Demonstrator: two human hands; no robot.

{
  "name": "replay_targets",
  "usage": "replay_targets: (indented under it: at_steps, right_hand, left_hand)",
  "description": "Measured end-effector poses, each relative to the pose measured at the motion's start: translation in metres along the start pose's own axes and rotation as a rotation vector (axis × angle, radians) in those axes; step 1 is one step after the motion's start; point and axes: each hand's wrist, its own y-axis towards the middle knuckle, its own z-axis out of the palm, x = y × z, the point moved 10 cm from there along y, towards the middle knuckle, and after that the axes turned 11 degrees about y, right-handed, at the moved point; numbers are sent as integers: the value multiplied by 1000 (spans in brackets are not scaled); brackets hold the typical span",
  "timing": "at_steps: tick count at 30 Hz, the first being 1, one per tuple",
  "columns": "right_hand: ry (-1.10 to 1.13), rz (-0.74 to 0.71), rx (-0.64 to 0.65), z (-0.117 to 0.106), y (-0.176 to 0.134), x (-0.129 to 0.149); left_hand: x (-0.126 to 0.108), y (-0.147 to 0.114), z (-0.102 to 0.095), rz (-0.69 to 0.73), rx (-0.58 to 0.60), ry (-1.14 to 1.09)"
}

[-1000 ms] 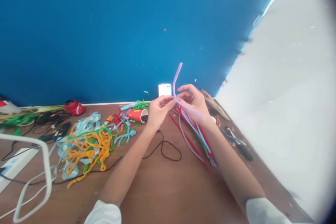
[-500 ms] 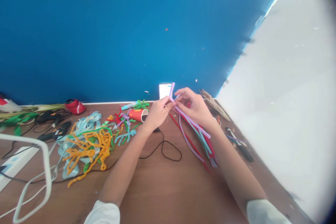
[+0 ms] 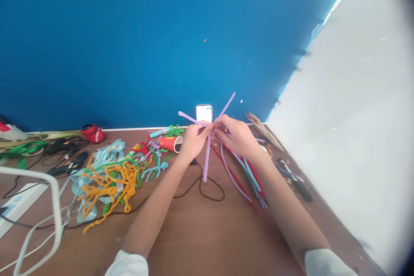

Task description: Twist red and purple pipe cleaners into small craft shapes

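Purple pipe cleaners (image 3: pixel 207 159) cross between my two hands, their free ends sticking out up-left, up-right and straight down. My left hand (image 3: pixel 196 137) pinches them near the crossing with thumb and forefinger. Close against it, my right hand (image 3: pixel 235 134) is also closed on the purple pipe cleaners, its fingertips touching the same spot. The exact crossing is hidden by the fingers. Below my right hand and forearm, a bundle of red, light blue and purple pipe cleaners (image 3: pixel 249 172) lies on the brown table (image 3: pixel 207 233).
Behind my hands a lit phone (image 3: pixel 204 113) leans at the blue wall. To the left are a red paper cup (image 3: pixel 168 143), orange twisted pipe cleaners (image 3: pixel 110 185), light blue ribbon (image 3: pixel 108 153) and a white power strip (image 3: pixel 22 205). Dark-handled tools (image 3: pixel 300 187) lie at right.
The purple pipe cleaners between my hands have turned and spread: ends now point up-left, up-right and down, where before one stood up and another ran down-right. Both hands stay nearly in place.
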Motion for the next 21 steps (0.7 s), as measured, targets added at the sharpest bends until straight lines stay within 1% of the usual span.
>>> replay_targets:
  at_steps: [1, 3, 7, 11, 14, 18, 21]
  right_hand:
    - [-11, -18, 8, 0, 0, 3]
    - [-24, -70, 44, 2, 0, 11]
    - [-18, -163, 106, 9, -1, 25]
    - [-119, -153, 54, 15, 1, 25]
    - [-207, -155, 25, 19, 2, 25]
    - [-251, -163, -41, 19, 0, 31]
    - [-278, -157, -109, 17, -1, 34]
  left_hand:
    - [6, 0, 0, -47, -10, -89]
    - [14, 0, -2, -122, -74, -240]
    - [23, -5, -6, -222, -218, -420]
    - [29, -10, 0, -281, -259, -539]
    - [32, -12, 5, -308, -259, -630]
    - [27, -13, 11, -298, -233, -717]
    - [25, -17, 11, -297, -274, -750]
